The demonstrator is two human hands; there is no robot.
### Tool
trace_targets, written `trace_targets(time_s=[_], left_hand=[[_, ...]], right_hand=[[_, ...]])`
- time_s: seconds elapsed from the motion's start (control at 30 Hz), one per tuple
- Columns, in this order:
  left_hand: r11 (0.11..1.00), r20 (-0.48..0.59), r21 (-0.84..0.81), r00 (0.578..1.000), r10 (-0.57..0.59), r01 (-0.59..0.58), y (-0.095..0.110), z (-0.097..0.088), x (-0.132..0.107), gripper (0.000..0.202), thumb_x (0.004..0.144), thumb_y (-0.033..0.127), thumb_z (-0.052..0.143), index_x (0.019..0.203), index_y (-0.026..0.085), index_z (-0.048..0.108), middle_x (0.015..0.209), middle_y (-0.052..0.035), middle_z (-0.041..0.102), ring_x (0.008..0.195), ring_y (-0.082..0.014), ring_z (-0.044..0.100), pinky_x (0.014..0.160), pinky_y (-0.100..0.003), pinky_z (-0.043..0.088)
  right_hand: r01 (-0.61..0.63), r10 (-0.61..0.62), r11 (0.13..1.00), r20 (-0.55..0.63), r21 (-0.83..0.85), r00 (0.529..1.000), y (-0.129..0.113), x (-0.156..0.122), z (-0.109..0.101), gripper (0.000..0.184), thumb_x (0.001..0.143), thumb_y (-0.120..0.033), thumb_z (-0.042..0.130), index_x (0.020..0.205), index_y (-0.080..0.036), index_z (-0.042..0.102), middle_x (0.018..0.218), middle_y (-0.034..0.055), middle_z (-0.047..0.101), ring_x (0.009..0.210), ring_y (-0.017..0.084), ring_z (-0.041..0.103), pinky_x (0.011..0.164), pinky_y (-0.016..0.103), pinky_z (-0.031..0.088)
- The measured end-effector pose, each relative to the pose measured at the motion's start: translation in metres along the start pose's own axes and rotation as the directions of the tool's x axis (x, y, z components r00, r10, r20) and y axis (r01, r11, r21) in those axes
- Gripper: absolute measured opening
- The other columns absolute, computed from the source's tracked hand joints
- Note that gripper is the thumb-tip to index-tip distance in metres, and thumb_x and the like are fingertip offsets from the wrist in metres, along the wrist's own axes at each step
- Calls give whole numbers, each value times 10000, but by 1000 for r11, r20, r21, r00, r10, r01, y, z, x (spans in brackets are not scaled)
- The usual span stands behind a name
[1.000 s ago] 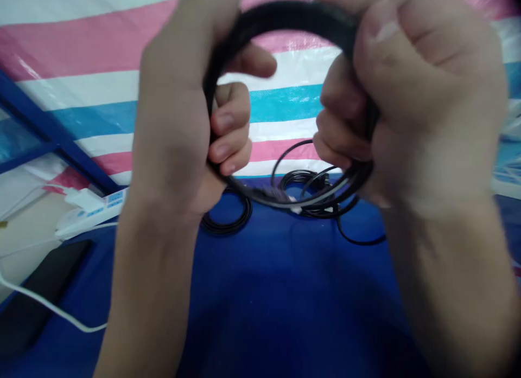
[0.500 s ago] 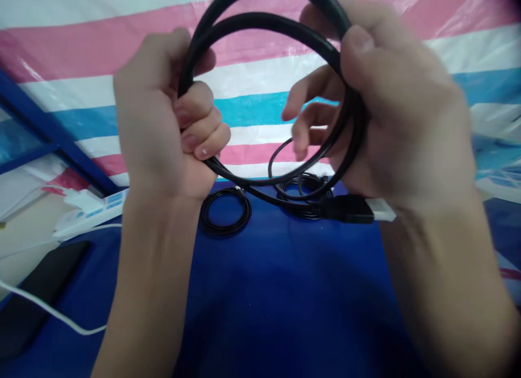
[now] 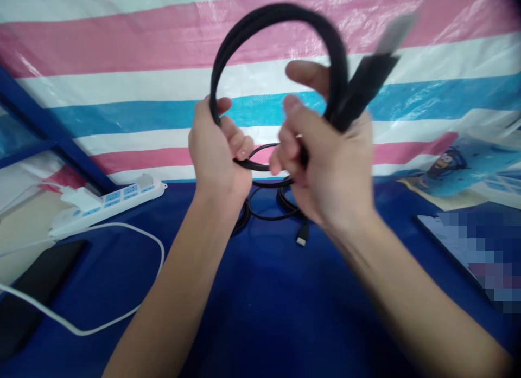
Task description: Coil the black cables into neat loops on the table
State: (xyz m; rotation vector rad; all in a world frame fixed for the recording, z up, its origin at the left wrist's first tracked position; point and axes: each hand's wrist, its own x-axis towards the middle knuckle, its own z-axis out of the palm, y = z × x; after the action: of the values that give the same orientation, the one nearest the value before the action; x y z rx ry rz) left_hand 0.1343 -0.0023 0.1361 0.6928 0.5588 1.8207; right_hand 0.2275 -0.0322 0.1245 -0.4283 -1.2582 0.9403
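Coiled cable (image 3: 260, 25): a black cable wound into a loop of about 2 turns is held raised above the middle of the bench (image 3: 264, 313), in front of a striped sheet (image 3: 101, 47).
Left hand (image 3: 215, 150): closed in a fist around the left side of the loop, the fingers wrapped over the strands.
Right hand (image 3: 329, 166): curled around the lower right of the loop where the strands cross; thumb and forefinger are partly extended, the other fingers are pressed on the cable.
Plug end (image 3: 366, 82): a black connector with a pale metal tip is seen blurred, projecting up and to the right from the right hand.
Orientation: the loop stands nearly upright, its plane facing the camera; the long axis of the plug end runs from lower left to upper right.
Handling (judged): the cable appears light, flexible yet springy, and likely to uncoil if released; a grip across all strands at 2 opposite sides is judged secure. The connector is best not bent at its neck.
Other cables (image 3: 268, 204): thin black coils lie on the bench toward its far edge, a small connector (image 3: 302, 238) beside them.
Power strip (image 3: 109, 199): white, at the far left edge, with a white lead (image 3: 122, 318) curving over the blue cover.
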Motion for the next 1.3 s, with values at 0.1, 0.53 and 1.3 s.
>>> trace_targets(time_s=[0.1,0.53,1.3], left_hand=[[975,190,200,980,62,-101,6,7,-10,259,871,228,380,630,178,463,425,78,165,322,-26,149,322,-191,147],[289,736,657,676,-42,-697,25,6,-37,119,768,290,646,816,200,584,666,7,554,570,-98,511,448,-203,289],[276,641,764,736,-219,-583,38,7,-40,107,687,88,573,627,172,548,609,17,549,471,-65,473,323,-129,224]], right_hand=[[-101,107,984,38,-147,994,-22,13,-27,50,837,-184,530,858,-215,564,440,-81,195,337,35,144,299,195,210],[303,2,604,382,-737,924,-29,15,-42,137,708,-88,518,722,-220,554,721,-1,566,578,100,447,397,213,265],[460,119,545,608,-701,785,-53,10,-46,226,871,-422,464,835,-301,651,570,17,500,480,107,451,360,240,314]])
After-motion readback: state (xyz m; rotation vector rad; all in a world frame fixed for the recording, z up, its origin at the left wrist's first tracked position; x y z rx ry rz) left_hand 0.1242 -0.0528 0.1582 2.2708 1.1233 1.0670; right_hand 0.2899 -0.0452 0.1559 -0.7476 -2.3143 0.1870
